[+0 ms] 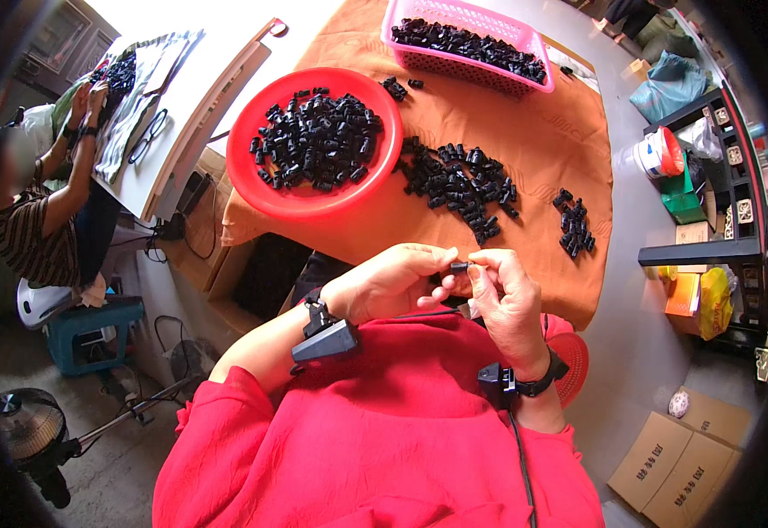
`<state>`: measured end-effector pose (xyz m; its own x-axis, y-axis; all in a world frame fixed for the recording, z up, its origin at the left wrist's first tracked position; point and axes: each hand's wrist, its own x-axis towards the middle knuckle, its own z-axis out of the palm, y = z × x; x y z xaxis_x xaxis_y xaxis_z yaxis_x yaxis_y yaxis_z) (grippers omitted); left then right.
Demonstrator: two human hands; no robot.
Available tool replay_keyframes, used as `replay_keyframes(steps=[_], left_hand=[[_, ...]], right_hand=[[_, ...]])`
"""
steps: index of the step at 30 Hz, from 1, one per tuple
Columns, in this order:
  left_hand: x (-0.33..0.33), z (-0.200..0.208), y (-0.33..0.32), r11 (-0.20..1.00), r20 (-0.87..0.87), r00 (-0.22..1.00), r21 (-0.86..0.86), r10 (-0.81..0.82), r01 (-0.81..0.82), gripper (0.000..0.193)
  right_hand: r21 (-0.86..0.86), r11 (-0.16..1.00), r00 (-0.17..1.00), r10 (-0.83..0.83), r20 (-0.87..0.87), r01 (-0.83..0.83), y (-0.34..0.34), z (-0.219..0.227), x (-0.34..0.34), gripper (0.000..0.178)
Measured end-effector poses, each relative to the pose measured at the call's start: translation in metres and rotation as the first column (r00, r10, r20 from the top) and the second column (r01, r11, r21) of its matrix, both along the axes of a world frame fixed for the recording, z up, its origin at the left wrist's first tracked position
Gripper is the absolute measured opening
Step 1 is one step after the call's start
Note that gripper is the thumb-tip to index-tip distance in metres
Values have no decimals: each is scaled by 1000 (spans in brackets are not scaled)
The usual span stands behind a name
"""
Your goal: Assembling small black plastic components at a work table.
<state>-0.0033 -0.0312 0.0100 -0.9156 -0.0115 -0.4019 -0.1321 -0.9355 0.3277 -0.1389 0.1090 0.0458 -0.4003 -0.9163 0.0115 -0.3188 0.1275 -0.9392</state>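
Close to my body, just off the table's near edge, my left hand [399, 280] and my right hand [504, 292] meet. Between their fingertips is a small black cylindrical plastic part [459, 267], pinched from both sides. Its finer details are too small to make out. Beyond my hands, a loose pile of similar black parts [459, 187] lies on the orange cloth [357, 231]. A smaller cluster of them [576, 225] sits to the right. At the left, a red round basin [241, 167] holds many more black parts.
A pink plastic basket [536, 44] full of black parts stands at the far edge. To the left, another person [49, 194] works at a white table [199, 114]. A fan [30, 422] is at lower left, a black shelf [709, 253] at right, and flattened cardboard [679, 462] at lower right.
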Motion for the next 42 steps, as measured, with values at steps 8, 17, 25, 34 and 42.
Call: replay_keyframes(steps=[8,17,25,34,42], left_hand=[[-2,-5,2,998,-136,989,-13,66,-69,21],[2,-13,2,997,-166,986,-67,34,-46,19],[-2,-29,10,990,-169,985,-128,41,-63,20],[3,-20,13,974,-167,986,-223,-3,-35,22],[5,-11,18,979,-150,988,-193,30,-59,18]], right_hand=[[-100,995,998,-23,59,29,2,-7,2,13],[-23,1000,999,-18,51,19,0,9,9,23],[-52,994,980,86,-178,-97,0,3,5,35],[11,999,996,46,-79,-45,1,5,7,21],[11,1000,999,19,37,-19,-1,4,8,9]])
